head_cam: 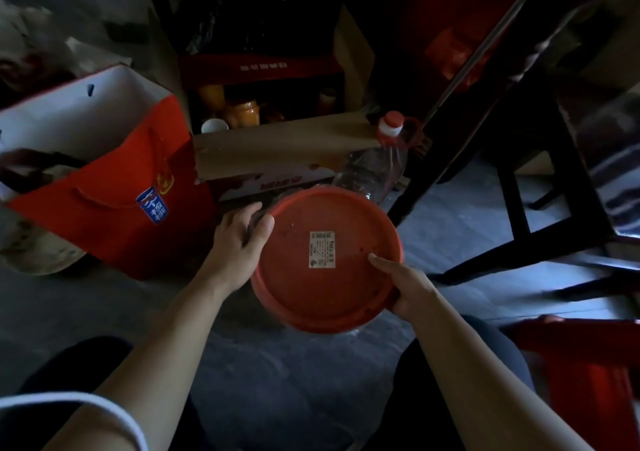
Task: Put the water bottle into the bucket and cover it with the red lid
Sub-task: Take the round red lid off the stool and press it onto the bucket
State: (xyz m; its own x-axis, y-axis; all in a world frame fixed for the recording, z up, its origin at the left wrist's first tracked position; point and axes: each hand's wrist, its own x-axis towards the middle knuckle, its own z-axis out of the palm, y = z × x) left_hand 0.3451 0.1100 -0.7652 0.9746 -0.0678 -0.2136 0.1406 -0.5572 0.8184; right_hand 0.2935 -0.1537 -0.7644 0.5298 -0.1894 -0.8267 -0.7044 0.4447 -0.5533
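The step in hand looks like the covering. The left hand (239, 239) curls over the far-left rim of the round red plastic lid (327, 260), thumb on top, closed on it. The right hand (410, 286) clamps the near-right rim, thumb pressed on the lid's face near a white barcode sticker (322, 249).

The bucket is almost wholly hidden beneath; only a clear sliver shows at the lid's near edge. A clear plastic water bottle with a red cap (381, 170) stands on the floor beyond the lid's far-right edge, so whether 1 bottle is already inside I cannot tell.

Next, I judge, the lid needs levelling and pressing down evenly.

The grey concrete floor (277, 381) carries a red paper gift bag (114, 191) left, an open cardboard box (277, 145) behind, and dark wooden chair legs (519, 191) right. The room is dim.
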